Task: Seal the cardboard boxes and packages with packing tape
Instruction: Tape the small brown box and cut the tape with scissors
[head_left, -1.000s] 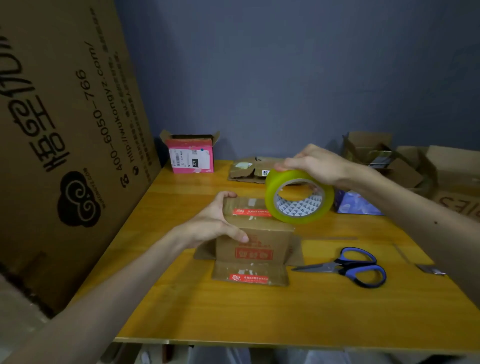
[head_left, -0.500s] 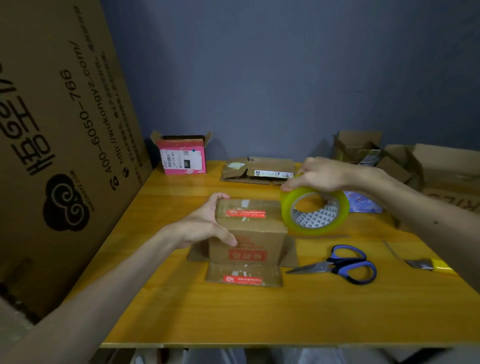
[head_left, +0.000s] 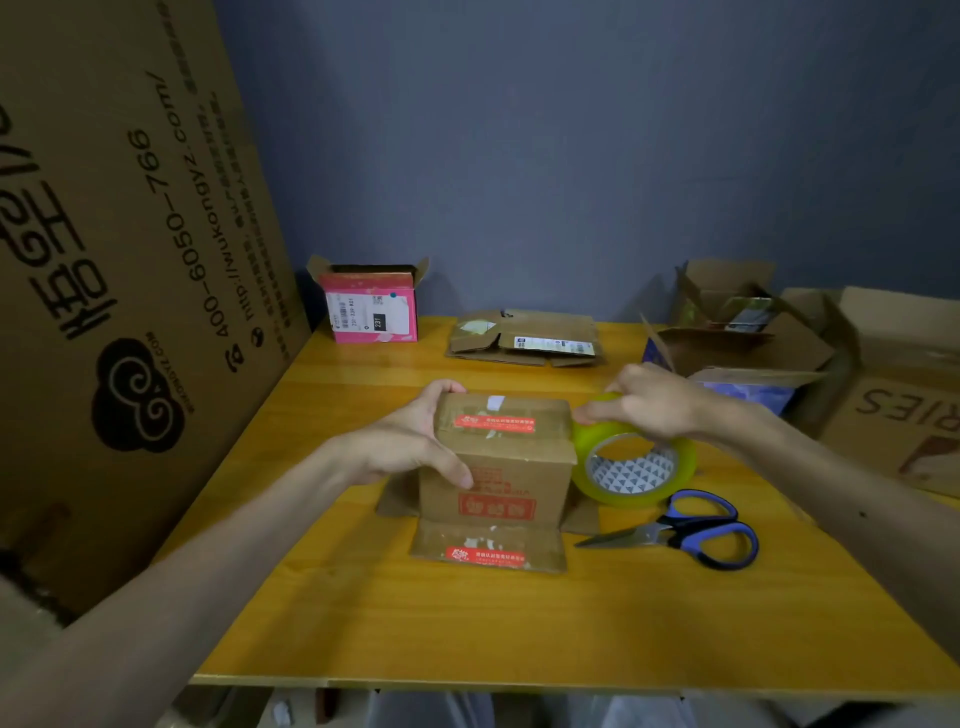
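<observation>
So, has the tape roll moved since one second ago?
Yes. The tape roll, held by the right hand, has dropped beside the small box, nearer the scissors.

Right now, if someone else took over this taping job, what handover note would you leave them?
Left hand: grip round the small brown cardboard box, mid-table.
Right hand: grip on the yellowish clear packing tape roll, pressed at the box's top right edge.
Blue-handled scissors lie right of the box on the yellow wooden table.
Done: top flaps folded shut; fresh tape across them cannot be seen.
To do: tape and cut this box; bottom flaps are splayed; the pink box at the back stands open.
</observation>
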